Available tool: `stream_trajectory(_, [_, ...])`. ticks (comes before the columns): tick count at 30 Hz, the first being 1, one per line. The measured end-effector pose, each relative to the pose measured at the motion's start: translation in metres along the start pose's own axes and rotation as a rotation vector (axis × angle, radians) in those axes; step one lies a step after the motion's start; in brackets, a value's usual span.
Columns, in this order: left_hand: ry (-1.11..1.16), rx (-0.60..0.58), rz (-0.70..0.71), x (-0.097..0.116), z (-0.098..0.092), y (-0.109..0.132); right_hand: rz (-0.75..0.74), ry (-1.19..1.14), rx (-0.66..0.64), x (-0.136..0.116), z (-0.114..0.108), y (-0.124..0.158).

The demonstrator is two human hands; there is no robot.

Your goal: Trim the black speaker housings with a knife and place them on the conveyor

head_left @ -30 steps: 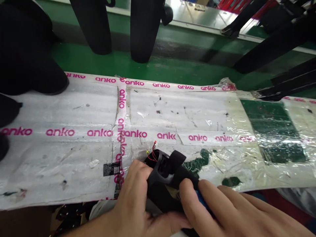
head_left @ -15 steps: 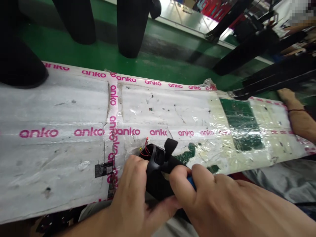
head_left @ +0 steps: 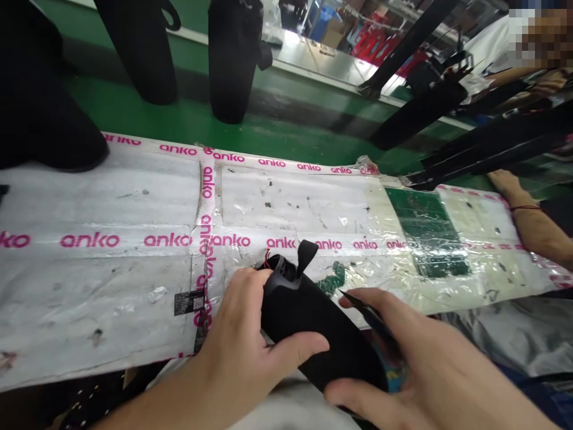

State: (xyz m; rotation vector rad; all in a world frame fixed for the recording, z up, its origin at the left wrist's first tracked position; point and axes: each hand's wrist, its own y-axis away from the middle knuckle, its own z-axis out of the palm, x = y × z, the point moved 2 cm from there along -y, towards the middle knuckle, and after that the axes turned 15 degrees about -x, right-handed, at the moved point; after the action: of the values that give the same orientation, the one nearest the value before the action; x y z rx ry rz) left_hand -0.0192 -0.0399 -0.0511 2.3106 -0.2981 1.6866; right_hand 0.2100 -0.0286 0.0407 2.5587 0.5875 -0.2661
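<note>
Left fingers [head_left: 247, 283] partly hide the black tube [head_left: 324, 316]

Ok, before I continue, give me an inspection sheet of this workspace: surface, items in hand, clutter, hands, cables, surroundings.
Surface: white plastic-covered sheet with pink-lettered tape, scuffed, green patches showing.
Items in hand: black rounded tube-shaped body with a short black strap near its far end; dark pointed tool, type unclear.
Clutter: small black printed label on the sheet.
Hands: left hand grips the body; right hand holds the tool, its thumb against the body's nearer end.
Cables: thin red wires at the body's far end, partly hidden.
Surroundings: large black tapered pieces on a green surface beyond; a co-worker's hand at right.
</note>
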Motion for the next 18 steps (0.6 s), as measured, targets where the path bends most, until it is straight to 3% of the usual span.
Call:
stream_trajectory(3, [0.082, -0.061, -0.018, 0.000, -0.004, -0.010, 0.081, -0.500, -0.085, 0.019, 0.014, -0.011])
stream_trajectory(6, [0.058, -0.060, 0.002, 0.003, -0.008, -0.023, 0.160, -0.862, -0.039, 0.043, 0.020, -0.015])
stream_trajectory(13, [0.203, -0.103, -0.045, 0.010, 0.009, -0.038, 0.143, -1.062, 0.016, 0.077, 0.036, -0.020])
stream_trajectory(18, [0.232, -0.106, 0.070, 0.022, 0.004, -0.034, 0.073, -1.217, 0.018, 0.057, 0.071, -0.013])
